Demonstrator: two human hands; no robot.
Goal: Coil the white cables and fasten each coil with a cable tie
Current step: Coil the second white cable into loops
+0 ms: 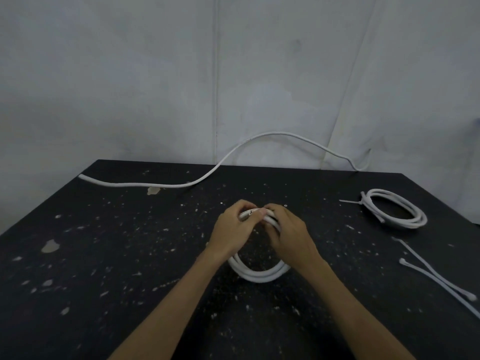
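The coil (259,275) stands on edge near the middle of the table (104,255), its lower arc on the dark top and its upper arc buried in both hands. The left hand (232,227) pinches the strands where a cable end shows. Just beside it the right hand (288,229) has its fingers (272,210) curled round the bundle, likely to stop the turns springing apart before a tie goes on (whether a tie is already held, I cannot tell). Right of the coil and farther back lies a tied coil (397,211). Right and nearer, spare cable ties (436,279) reach the table's edge. Beyond the coil a loose cable (155,184) arches up past the far edge. The widest room lies left of the coil.
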